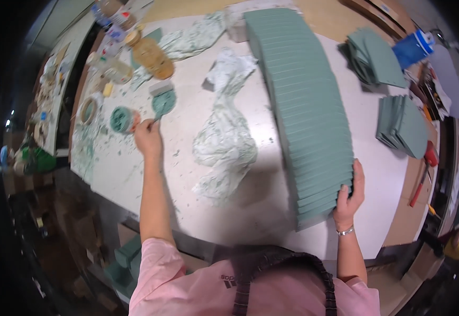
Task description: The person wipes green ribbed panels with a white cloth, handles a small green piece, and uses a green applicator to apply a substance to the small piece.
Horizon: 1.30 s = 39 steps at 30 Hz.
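My left hand (149,139) is closed around the thin handle of a small spatula-like tool (158,117). Its far end touches a round patch of dark green paste (164,101). Just left of that hand stands an open tub (120,120) of green paste. My right hand (350,192) lies with thumb and fingers apart against the near right edge of a long, curving row of overlapping green sheets (308,105). The row runs from near me to the far side of the table.
Crumpled, green-stained white cloth (224,139) lies mid-table. Bottles (153,57) and a tape roll (88,111) stand at the left. Smaller green stacks (402,124), a blue container (413,48) and a red-handled tool (422,181) are at the right. Green specks dot the white tabletop (119,176).
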Each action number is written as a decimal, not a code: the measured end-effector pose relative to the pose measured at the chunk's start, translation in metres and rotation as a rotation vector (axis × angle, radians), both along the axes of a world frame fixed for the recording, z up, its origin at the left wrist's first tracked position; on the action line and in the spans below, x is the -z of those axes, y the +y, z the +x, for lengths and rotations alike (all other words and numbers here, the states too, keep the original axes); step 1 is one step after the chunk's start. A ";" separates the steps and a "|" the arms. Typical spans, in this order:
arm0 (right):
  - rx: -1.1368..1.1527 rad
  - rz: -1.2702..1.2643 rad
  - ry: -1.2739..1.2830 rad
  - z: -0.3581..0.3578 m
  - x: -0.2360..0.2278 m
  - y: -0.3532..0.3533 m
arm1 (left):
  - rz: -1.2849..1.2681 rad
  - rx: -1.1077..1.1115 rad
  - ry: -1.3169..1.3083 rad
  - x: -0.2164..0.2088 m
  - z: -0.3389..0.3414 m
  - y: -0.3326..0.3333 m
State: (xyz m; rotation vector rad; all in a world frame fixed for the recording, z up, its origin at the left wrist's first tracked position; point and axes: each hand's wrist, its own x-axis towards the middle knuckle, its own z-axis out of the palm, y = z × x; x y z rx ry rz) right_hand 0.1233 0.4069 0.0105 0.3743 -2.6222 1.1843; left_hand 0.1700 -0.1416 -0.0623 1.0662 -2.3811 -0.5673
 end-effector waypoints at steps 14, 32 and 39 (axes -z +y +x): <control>0.022 0.020 0.029 -0.006 -0.008 -0.002 | 0.689 0.724 0.357 -0.118 -0.150 0.131; -0.013 0.029 -0.004 -0.010 -0.010 0.006 | 0.227 0.927 0.075 -0.139 -0.242 0.178; -0.009 0.043 -0.008 -0.009 -0.008 0.007 | 0.100 0.952 0.068 -0.132 -0.253 0.184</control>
